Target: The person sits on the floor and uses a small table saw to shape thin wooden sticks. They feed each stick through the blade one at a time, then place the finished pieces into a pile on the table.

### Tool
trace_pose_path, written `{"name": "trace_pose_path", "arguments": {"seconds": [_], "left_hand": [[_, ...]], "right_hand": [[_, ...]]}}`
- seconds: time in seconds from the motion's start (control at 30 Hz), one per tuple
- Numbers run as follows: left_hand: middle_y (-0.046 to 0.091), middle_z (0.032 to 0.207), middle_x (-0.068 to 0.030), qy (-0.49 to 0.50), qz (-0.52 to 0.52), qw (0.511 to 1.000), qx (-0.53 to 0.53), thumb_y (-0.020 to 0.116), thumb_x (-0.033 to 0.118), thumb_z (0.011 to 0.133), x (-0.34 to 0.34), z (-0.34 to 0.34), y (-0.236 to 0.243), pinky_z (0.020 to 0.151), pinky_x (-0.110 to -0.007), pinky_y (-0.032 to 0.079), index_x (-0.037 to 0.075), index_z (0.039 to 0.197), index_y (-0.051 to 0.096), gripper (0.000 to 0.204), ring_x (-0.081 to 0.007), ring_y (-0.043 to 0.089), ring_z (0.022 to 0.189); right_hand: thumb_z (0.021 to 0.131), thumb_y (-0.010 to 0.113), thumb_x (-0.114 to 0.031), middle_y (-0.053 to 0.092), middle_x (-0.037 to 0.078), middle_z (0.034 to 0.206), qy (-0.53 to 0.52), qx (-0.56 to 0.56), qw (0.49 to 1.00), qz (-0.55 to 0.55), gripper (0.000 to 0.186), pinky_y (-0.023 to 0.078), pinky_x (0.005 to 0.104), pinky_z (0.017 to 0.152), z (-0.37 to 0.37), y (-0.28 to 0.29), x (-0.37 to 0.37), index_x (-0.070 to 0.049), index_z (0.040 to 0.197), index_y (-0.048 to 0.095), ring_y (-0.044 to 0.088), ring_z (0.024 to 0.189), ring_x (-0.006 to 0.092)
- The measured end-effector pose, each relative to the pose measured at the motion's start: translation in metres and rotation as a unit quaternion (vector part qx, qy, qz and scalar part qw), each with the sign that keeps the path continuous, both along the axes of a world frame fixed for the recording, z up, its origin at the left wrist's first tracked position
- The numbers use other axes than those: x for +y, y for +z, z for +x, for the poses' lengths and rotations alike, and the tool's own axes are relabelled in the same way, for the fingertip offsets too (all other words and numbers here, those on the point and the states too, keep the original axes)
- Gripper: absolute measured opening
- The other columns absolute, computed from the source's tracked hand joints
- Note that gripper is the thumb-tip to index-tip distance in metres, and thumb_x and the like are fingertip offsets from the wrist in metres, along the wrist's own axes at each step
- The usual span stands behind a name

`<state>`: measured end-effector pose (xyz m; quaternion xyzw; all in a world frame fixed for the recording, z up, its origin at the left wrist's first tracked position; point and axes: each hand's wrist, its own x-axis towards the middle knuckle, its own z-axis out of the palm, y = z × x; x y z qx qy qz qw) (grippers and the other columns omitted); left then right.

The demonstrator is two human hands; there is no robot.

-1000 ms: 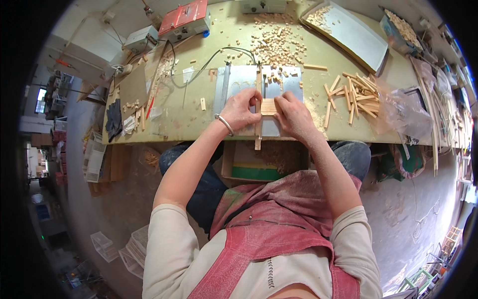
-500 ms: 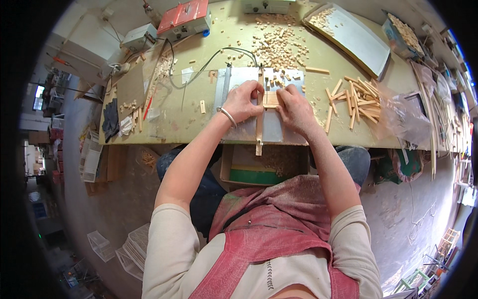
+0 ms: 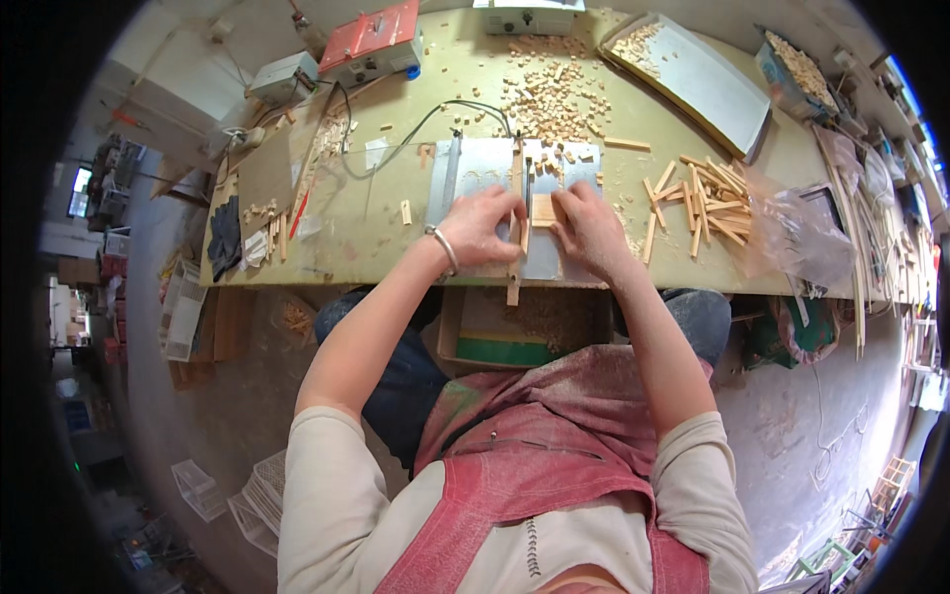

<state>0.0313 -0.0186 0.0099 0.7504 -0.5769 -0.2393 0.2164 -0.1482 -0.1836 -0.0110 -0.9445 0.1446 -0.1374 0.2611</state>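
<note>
A metal work plate (image 3: 544, 261) lies at the table's near edge, with a long wooden guide strip (image 3: 513, 289) running across it toward me. My right hand (image 3: 590, 230) is closed on the right end of a few short wooden sticks (image 3: 543, 211), side by side flat on the plate. Left of them, my left hand (image 3: 483, 228) has thumb and fingers curled round a narrow wooden strip (image 3: 525, 238) standing along the guide. Its fingertips partly hide that strip. Small cut wooden blocks (image 3: 562, 156) lie on the plate's far part.
Many small wooden blocks (image 3: 554, 99) spread behind the plate. To the right are loose wooden sticks (image 3: 708, 203), a clear plastic bag (image 3: 797, 233) and a large tray (image 3: 693, 84). A black cable (image 3: 421, 124), a red-lidded box (image 3: 371, 45) and dark gloves (image 3: 225, 236) lie leftward.
Both hands have come slightly nearer to me. The short sticks have moved nearer and a little right, away from the guide, and a gap shows beside my left fingertips.
</note>
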Motion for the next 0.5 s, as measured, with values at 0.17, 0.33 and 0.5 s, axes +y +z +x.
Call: {"name": "trace_pose_path", "arguments": {"seconds": [0.17,0.33,0.5], "left_hand": [[0.056,0.109,-0.0083,0.013,-0.017,0.992,0.122,0.084,0.030,0.081,0.022,-0.008,-0.001,0.084,-0.034,0.053,0.009,0.114,0.068,0.042,-0.0210,0.059,0.090],[0.063,0.102,-0.0107,0.076,-0.071,0.993,0.064,0.081,0.027,0.078,0.015,-0.012,-0.016,0.084,-0.037,0.057,0.009,0.110,0.067,0.039,-0.0252,0.065,0.089],[0.060,0.100,-0.0079,0.084,-0.060,0.992,0.067,0.082,0.019,0.075,0.009,-0.016,-0.014,0.082,-0.034,0.055,0.006,0.112,0.065,0.042,-0.0212,0.060,0.087]], "right_hand": [[0.090,0.075,-0.009,0.060,0.019,0.119,0.009,0.015,1.000,0.022,0.040,0.055,0.0476,0.092,-0.028,0.004,0.029,-0.003,0.128,0.063,0.065,0.108,0.0417],[0.089,0.075,-0.007,0.060,0.020,0.118,0.011,0.008,0.999,0.032,0.036,0.054,0.0473,0.092,-0.020,0.002,0.041,-0.003,0.123,0.063,0.064,0.109,0.0415],[0.090,0.074,-0.007,0.059,0.021,0.119,0.013,-0.004,1.000,0.018,0.036,0.054,0.0479,0.092,-0.014,-0.005,0.035,-0.003,0.123,0.062,0.063,0.109,0.0424]]}}
